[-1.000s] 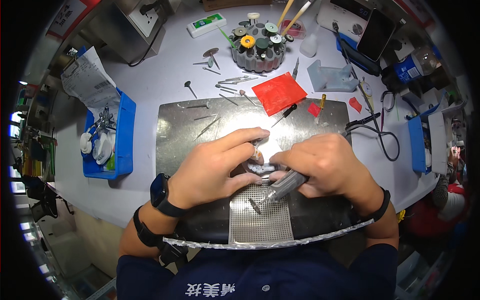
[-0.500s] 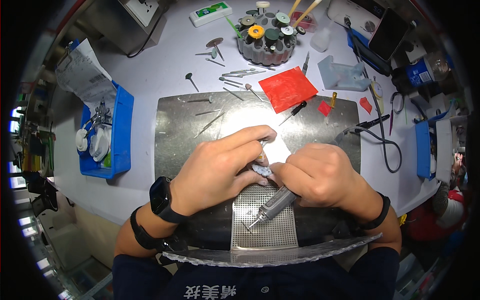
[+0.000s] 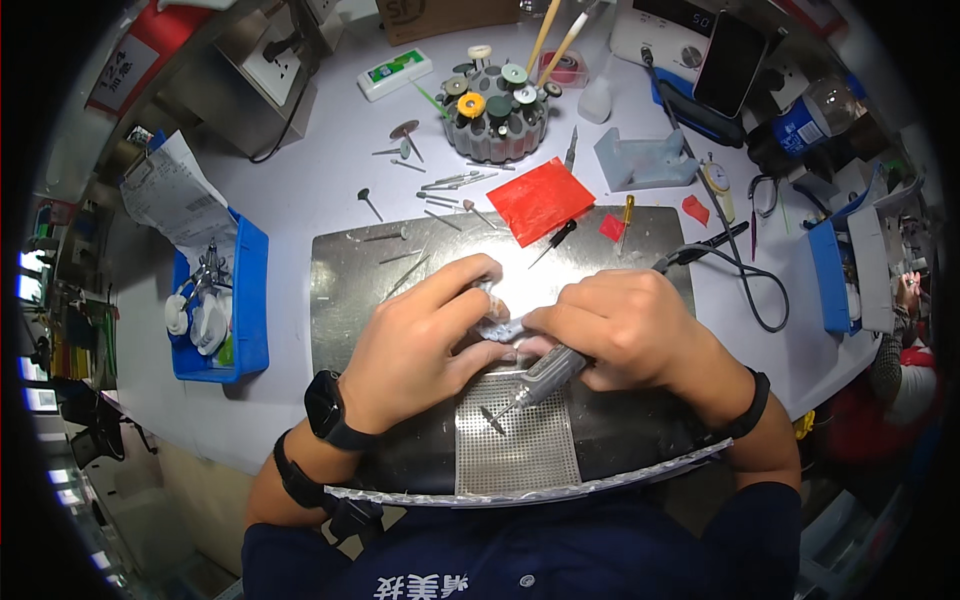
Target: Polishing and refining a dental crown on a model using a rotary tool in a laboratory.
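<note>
1. White surface first, from the head view: a dark metal plate lies on it, a grey bur holder and red packet beyond the hands.
2. Now the middle! The pale toothed piece sits between the hands, right of the left hand, left of the right hand. Left fingers pinch it; right fingertips appear to meet its other end, so neither hand looks clearly nearer.
3. Its long axis seems to run roughly left to right, though fingers hide much; which way it faces, I can't tell.
4. Right grip: closed around a grey rotary tool, its long axis diagonal, nose pointing down-left toward the wearer, the thin tip over the perforated panel, apart from the piece.
</note>
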Available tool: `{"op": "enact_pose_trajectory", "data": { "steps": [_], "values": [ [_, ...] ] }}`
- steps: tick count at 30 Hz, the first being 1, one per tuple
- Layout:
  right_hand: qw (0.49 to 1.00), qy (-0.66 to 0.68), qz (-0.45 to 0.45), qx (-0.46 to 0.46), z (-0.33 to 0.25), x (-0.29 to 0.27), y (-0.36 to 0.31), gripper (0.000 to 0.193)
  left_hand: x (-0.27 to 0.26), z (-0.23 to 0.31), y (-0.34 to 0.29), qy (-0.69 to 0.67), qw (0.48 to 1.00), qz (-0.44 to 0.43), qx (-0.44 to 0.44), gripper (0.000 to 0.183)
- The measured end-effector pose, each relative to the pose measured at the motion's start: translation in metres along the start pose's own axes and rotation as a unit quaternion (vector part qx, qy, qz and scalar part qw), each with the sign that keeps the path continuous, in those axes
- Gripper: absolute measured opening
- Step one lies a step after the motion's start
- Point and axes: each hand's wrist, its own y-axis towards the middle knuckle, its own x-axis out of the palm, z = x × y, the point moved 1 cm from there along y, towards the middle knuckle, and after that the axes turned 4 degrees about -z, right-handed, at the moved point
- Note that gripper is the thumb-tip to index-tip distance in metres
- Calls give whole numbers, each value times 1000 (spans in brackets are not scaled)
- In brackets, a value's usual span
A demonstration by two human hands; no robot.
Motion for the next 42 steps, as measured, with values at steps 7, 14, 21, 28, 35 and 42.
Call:
{"op": "enact_pose_trajectory", "data": {
  "steps": [7, 14, 21, 28, 35, 42],
  "values": [
    [999, -35, 18, 31, 12, -9, -2, 22, -7, 4, 0, 41, 997, 32, -62, 75],
    [998, -24, 56, 22, 8, 3, 1, 49, -13, -18, 1, 66, 990, 121, 11, 39],
    [999, -14, 16, 35, 2, 5, 4, 50, 2, -18, 2, 17, 996, 89, -14, 17],
    [1000, 17, -15, 17, -2, 7, 3, 32, 0, -11, 8, 30, 997, 77, -3, 18],
    [999, 28, -4, 32, -5, 8, 5, 29, 3, -9, 11, 57, 995, 84, 3, 13],
    [999, 33, -7, 41, -7, 10, 5, 27, 5, -11, 11, 97, 993, 71, 14, 15]
  ]
}}
